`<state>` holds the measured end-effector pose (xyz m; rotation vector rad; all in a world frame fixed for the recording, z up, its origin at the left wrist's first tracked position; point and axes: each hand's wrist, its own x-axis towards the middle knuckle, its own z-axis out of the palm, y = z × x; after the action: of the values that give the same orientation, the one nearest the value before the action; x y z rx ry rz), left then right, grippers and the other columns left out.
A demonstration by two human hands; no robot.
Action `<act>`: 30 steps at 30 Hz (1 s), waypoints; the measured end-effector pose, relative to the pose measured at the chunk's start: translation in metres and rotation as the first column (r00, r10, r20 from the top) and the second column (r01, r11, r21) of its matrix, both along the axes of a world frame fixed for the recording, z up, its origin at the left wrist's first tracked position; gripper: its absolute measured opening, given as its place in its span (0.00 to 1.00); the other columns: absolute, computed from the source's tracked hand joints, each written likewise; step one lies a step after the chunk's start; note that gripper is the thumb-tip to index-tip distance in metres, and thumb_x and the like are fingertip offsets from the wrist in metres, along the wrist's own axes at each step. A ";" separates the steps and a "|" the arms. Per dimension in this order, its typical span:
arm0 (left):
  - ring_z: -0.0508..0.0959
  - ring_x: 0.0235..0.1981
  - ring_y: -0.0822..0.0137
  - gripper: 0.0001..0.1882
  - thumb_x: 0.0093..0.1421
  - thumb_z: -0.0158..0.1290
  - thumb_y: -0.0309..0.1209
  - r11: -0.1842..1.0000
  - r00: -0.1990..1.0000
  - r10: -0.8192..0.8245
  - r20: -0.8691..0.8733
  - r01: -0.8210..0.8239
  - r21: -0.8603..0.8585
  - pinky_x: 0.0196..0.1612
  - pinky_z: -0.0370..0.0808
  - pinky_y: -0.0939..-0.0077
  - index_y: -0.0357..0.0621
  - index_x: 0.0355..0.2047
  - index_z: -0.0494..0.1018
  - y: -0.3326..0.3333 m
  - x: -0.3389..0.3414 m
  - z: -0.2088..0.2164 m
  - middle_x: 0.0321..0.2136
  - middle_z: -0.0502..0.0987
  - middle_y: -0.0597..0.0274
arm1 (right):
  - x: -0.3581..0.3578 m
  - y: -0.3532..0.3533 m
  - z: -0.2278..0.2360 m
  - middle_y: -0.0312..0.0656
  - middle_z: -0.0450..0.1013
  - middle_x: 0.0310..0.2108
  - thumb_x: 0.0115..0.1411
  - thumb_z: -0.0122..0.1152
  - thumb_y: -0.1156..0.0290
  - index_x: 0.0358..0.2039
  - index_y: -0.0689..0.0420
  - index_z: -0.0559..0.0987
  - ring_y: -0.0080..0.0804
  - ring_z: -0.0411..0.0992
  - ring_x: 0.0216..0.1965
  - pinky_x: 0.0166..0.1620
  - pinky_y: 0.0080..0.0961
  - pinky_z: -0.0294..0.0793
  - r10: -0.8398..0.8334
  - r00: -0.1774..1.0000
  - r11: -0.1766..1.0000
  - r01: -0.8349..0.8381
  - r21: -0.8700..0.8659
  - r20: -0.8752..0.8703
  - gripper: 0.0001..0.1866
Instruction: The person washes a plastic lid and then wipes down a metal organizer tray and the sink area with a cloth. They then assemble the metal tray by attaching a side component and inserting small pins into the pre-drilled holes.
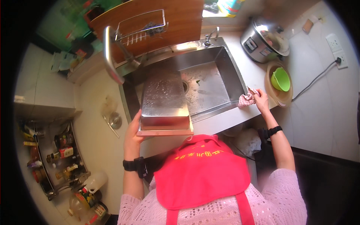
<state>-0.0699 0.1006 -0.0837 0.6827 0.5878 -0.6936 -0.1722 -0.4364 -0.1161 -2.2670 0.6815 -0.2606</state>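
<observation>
My left hand [133,127] is closed on the near left edge of a rectangular stainless steel box [164,93], which leans over the left part of the sink [232,77]. Water drops cover its upper face, and a pinkish rim runs along its near end. On the right, my right hand [263,100] pinches a crumpled pink-and-white cloth [247,98] at the counter beside the sink's right rim. A small green scrap [198,82] lies on the sink bottom near the drain.
A tall curved faucet [108,56] rises at the sink's left, with a small tap [212,36] behind. At right stand a steel cooker [258,41] and a green bowl [281,79] inside a beige basin [270,92]. A ladle [115,120] lies left; an open drawer [62,157] holds several bottles.
</observation>
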 end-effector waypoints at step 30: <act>0.78 0.40 0.67 0.20 0.69 0.43 0.39 0.991 0.983 -0.130 0.127 0.128 0.027 0.44 0.78 0.72 0.37 0.53 0.67 -0.048 -0.019 0.033 0.46 0.75 0.60 | 0.083 0.234 0.002 0.46 0.75 0.45 0.69 0.39 0.57 0.51 0.62 0.72 0.35 0.76 0.43 0.46 0.33 0.79 0.200 0.966 0.085 0.147 0.985 -0.162 0.23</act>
<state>-0.0884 0.0521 -0.0504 0.7815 0.4348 -0.7593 -0.0888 -0.2021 -0.1145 -0.8649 0.6206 0.4790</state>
